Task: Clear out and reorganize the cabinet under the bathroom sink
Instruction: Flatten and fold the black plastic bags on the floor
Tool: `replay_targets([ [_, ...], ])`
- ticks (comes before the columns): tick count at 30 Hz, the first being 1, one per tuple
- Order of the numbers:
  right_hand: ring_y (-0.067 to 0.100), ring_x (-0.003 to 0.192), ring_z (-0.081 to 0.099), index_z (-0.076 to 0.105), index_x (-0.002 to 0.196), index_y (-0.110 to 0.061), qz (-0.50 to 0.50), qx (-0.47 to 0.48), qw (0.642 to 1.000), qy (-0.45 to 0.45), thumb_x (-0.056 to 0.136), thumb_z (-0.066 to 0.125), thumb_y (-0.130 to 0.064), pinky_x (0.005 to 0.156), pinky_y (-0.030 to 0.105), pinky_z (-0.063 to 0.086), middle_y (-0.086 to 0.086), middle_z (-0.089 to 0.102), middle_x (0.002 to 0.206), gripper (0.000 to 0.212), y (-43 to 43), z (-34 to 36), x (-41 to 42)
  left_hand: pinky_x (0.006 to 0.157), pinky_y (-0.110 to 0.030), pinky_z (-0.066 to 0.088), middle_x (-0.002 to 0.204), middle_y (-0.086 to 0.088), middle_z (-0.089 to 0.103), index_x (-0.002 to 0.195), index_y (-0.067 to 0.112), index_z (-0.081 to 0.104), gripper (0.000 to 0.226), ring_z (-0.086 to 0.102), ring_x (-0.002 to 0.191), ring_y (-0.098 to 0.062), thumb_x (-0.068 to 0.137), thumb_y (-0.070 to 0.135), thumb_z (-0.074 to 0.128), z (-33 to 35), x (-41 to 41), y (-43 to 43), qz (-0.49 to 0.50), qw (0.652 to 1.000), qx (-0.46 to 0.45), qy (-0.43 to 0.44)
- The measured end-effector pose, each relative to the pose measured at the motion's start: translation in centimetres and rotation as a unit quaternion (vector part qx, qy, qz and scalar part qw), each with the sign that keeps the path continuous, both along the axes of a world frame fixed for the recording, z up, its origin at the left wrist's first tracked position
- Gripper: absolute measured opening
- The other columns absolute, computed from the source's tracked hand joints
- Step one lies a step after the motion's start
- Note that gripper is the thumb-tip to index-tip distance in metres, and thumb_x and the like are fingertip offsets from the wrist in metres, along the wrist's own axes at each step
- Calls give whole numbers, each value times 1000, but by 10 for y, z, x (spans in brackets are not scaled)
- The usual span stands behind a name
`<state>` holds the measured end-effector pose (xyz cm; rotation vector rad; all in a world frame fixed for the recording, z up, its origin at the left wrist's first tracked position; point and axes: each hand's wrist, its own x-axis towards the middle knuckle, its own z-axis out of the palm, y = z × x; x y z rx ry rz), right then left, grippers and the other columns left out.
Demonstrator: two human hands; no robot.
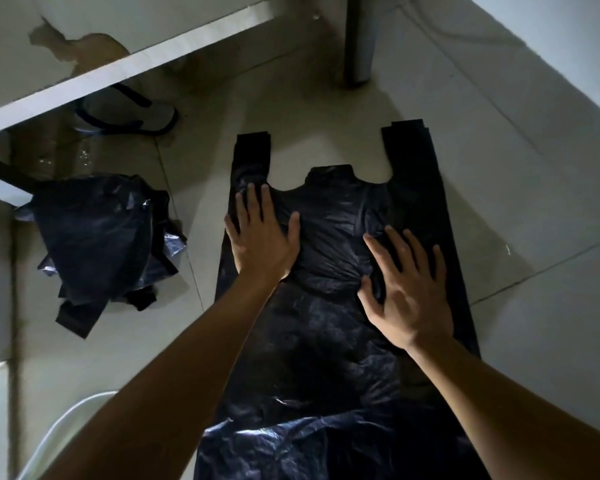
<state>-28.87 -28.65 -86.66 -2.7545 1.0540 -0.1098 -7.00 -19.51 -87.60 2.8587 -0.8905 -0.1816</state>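
Flat black plastic carrier bag point(329, 327) spread on pale tiled floor point(499, 174) — handles pointing away | left hand point(262, 237), right hand point(407, 289) press it, fingers straight | crumpled black plastic bag point(101, 237) lies left, apart.

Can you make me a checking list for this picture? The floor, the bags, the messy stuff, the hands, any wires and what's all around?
Surface: pale tiled floor, with grout lines showing.
Job's things: flat black bag spread on the floor, handles pointing away from the person; crumpled black bag lies to its left, apart from it.
Clutter: sandal on the floor under the white board.
Hands: left hand and right hand both press flat on the spread bag, fingers straight.
Cables: nothing seen for sure; a curved white tube at lower left, cannot tell what it is.
Surroundings: white board, brown patch on the surface behind it, grey post.
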Motion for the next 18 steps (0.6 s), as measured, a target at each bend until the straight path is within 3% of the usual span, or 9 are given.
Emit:
replay_targets([
  [9, 25, 148, 24, 32, 152, -37, 0, 6, 1000, 8, 89, 41, -51, 118, 58, 18, -1, 29, 161, 65, 1, 1, 2, 118, -61, -6, 164, -12, -12, 157, 16, -9, 81, -14, 151, -29, 96, 66, 10, 11, 4, -1, -13, 998, 44, 35],
  [12, 26, 148, 22, 28, 151, -37, 8, 53, 998, 37, 88, 45, -52, 118, 60, 20, -1, 26, 161, 66, -7, 10, 8, 118, -60, -5, 164, -12, -13, 157, 16, -7, 82, -12, 151, -31, 96, 67, 14, 16, 6, 6, -47, 995, 57, 63],
  [15, 28, 148, 22, 22, 152, -37, 21, 36, 998, 40, 86, 50, -56, 118, 59, 21, 2, 21, 162, 74, -11, 21, 6, 119, -60, -3, 164, -12, -11, 158, 18, -5, 81, -11, 151, -32, 97, 65, 18, 16, 1, 18, -73, 995, 47, 53],
  [18, 30, 153, 9, 11, 156, -38, 24, 2, 999, 25, 89, 42, -62, 120, 58, 11, 2, 7, 166, 78, -6, 16, -8, 120, -57, -2, 164, -11, -10, 158, 17, -3, 79, -12, 151, -31, 98, 64, 18, 15, -9, 32, -75, 997, 12, 12],
])
